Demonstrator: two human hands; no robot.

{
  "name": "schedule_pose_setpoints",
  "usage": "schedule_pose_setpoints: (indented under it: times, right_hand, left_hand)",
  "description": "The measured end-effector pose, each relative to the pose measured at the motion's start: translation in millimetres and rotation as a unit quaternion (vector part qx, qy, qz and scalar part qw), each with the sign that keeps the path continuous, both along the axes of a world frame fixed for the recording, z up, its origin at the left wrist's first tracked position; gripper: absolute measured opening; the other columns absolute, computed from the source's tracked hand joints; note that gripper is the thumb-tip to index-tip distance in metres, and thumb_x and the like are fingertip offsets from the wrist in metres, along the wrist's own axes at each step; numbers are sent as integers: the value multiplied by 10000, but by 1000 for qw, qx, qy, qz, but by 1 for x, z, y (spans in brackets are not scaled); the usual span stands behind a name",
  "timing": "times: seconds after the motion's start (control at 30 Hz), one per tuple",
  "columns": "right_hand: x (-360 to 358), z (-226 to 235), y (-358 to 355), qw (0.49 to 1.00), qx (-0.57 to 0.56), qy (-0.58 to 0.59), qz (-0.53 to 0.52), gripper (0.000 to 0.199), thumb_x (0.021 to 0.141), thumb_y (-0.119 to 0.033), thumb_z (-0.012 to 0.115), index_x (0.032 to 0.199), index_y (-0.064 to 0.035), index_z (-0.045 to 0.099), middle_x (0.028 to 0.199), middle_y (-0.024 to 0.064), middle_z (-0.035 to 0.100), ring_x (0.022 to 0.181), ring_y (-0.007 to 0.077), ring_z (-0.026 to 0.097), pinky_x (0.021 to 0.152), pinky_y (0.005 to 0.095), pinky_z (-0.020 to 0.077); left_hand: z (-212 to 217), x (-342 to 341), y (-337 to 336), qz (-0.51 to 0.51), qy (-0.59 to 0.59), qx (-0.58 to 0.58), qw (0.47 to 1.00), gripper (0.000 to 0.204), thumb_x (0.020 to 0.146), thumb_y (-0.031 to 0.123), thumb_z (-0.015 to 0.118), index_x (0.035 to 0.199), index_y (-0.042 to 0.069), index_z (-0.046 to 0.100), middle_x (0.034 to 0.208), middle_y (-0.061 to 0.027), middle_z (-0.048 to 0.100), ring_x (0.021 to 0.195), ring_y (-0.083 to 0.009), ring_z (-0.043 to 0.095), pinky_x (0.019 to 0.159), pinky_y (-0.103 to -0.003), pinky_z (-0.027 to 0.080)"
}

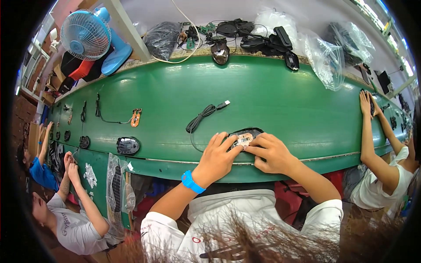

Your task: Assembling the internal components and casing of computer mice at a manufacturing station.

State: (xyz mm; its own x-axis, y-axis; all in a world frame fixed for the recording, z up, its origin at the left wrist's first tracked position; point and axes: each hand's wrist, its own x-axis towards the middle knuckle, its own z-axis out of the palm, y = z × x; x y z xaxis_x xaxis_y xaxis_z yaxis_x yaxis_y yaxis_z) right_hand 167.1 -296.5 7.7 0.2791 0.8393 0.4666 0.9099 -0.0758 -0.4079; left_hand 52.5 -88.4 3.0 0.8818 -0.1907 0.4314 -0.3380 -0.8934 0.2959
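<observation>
Directly in front of me, an opened computer mouse (251, 130) rests on the green belt, its black base holding an orange-brown circuit board (244, 139). My left hand (217, 156), with a blue watch (192, 182) on the wrist, grips the mouse from the left, fingertips on the board. From the right, my right hand (272, 153) closes on it, thumb and index finger at the board's near edge. My fingers cover part of the base. A bundled black cable (201, 119) runs from the mouse and ends in a USB plug (225, 104).
On the belt to the left lie a black mouse shell (127, 145) and another circuit board (136, 117) with its cable. A blue fan (86, 35), plastic bags (163, 40) and mouse parts (220, 52) line the far ledge. Co-workers (70, 221) sit on both sides.
</observation>
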Motion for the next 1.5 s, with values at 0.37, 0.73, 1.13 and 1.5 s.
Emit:
schedule_pose_setpoints:
  times: [0.37,0.73,1.13,1.5]
  right_hand:
    - [2,12,10,997,-71,30,-8,271,698,-84,677,962,-34,715,963,101,631,925,309,596,833,423,532]
    - [5,10,3,996,-78,40,-28,244,716,-145,700,931,-31,717,952,87,628,944,290,587,850,416,514]
    - [22,8,-14,998,-14,28,-62,212,741,-132,707,929,-39,737,939,102,644,897,304,623,795,410,528]
    - [42,-25,-36,962,140,44,-230,164,758,11,672,905,-25,733,871,119,657,822,291,643,707,385,532]
  left_hand:
    - [-2,3,-3,-11,-2,-29,1000,298,818,29,742,1107,90,709,1257,-105,630,1150,-372,553,971,-471,510]
    - [-2,5,-5,-20,-1,-42,999,299,815,29,744,1106,88,709,1257,-107,628,1140,-375,553,963,-462,517]
    - [-4,24,-3,-25,-9,-18,999,333,821,27,730,1146,95,696,1274,-113,616,1141,-398,548,973,-484,507]
    - [10,25,-3,-23,8,-43,999,391,838,23,662,1218,114,680,1410,-212,515,1279,-464,476,1076,-527,435]
